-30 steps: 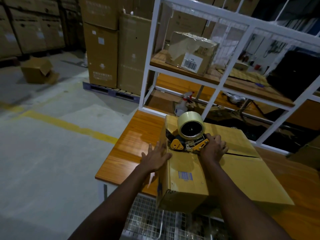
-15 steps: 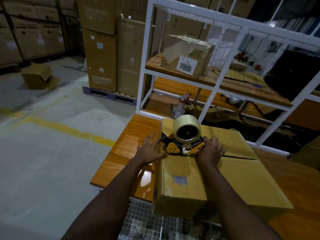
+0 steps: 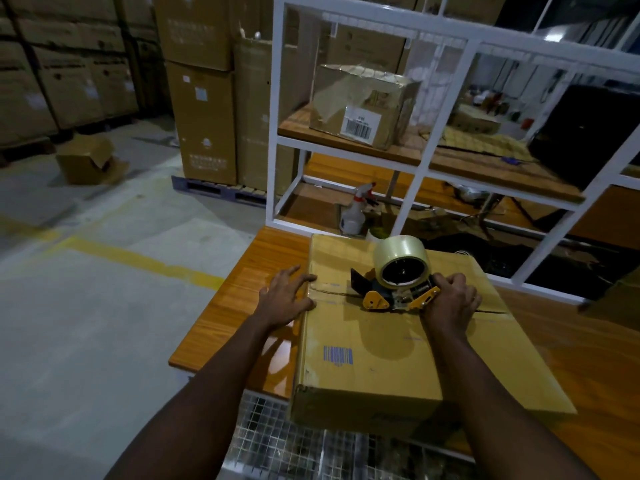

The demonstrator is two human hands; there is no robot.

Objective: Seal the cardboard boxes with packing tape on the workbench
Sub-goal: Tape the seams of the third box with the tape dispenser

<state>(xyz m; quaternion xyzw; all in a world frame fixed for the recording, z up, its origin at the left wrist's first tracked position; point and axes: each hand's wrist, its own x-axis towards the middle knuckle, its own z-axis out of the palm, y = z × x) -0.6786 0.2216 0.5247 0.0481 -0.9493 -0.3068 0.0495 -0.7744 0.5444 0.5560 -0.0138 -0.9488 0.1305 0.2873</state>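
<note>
A flat cardboard box [image 3: 381,355] lies on the orange workbench [image 3: 242,292], its near end hanging past the bench edge. A tape dispenser [image 3: 394,289] with a clear tape roll [image 3: 403,265] stands on the box's centre seam, left of the middle. My right hand [image 3: 450,303] grips the dispenser's handle from the right. My left hand [image 3: 287,299] presses with spread fingers on the box's left edge, where the seam ends. The seam to the right of my right hand shows as a dark slit.
A white metal shelf frame [image 3: 446,109] rises behind the bench, holding a taped box with a barcode label [image 3: 360,105] and a spray bottle [image 3: 353,213] lower down. Stacked cartons on a pallet [image 3: 207,98] stand at the left. A wire basket [image 3: 294,445] sits below the bench edge.
The dispenser and my right hand have slid right along the seam, away from the box's left edge. My left hand stays pressed at that edge.
</note>
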